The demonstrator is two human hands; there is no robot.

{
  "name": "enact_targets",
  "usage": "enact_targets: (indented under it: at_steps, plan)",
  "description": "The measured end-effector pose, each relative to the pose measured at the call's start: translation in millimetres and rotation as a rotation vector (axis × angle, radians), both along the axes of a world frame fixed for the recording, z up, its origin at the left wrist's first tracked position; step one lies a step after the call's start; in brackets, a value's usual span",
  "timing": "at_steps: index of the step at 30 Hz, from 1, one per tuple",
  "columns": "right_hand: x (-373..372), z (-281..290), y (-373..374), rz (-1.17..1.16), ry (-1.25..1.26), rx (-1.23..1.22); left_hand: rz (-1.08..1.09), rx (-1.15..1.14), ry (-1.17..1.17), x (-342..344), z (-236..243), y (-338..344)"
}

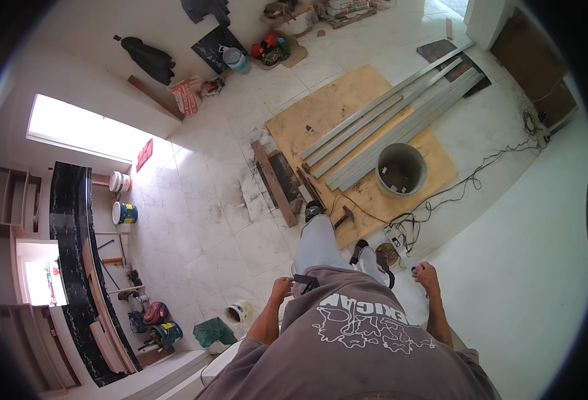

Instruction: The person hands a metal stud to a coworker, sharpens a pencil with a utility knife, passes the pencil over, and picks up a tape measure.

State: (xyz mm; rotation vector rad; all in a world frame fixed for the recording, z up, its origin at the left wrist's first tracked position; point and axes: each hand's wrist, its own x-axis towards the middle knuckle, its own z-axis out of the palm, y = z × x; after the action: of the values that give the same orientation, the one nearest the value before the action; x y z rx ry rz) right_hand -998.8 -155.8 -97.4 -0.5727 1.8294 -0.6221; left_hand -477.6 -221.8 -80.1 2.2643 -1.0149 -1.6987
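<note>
2 hands in view: left hand point(281, 287) right by a black strap point(306, 281) at the waist, right hand point(426, 275) out near the white wall point(507, 267). Grip: both sets of fingers look curled, can't tell if either pinches anything. Step in hand reads as standing or stepping by the materials; any pickup would call for a crouch and a free hand.

Counts, near to far:
- 2 dark shoes point(314, 210)
- 1 hammer point(344, 217), just ahead of the feet, on the plywood edge
- 1 plywood sheet point(327, 107) on the floor
- 1 grey bucket point(401, 170), upright on the sheet
- metal bars point(414, 123): at least 5, bundle too tight to count, lying lengthwise beyond the bucket, overhanging the sheet
- 1 pale-blue pail point(234, 59), far wall
</note>
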Motion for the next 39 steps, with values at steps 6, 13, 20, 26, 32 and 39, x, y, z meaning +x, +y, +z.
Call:
enact_targets:
  at_steps: [6,13,20,26,32,39]
  plan:
    - [8.3,-11.6,41.0,-0.020,-0.038,0.077,0.150,-0.012,0.080,-5.2,-9.2,-15.8]
    - [15.0,-37.5,50.9,0.073,0.026,0.098,0.233,0.066,0.055,13.4,-10.9,4.6]
    - [32.2,-10.0,-2.7,0.015,-0.044,0.148,0.010,-0.042,0.019,59.9,-2.6,28.4]
    - [60.8,-11.6,9.8,0.024,-0.010,0.191,-0.684,-0.131,-0.165,140.2,-39.7,77.4]
    - [123.0,4.6,15.9,-0.169,0.003,0.226,-0.697,-0.022,0.045,213.8,-66.0,25.8]
    - [255.2,8.2,51.4,-0.498,-0.015,0.345,-0.199,0.294,0.098,237.2,-49.8,-170.1]
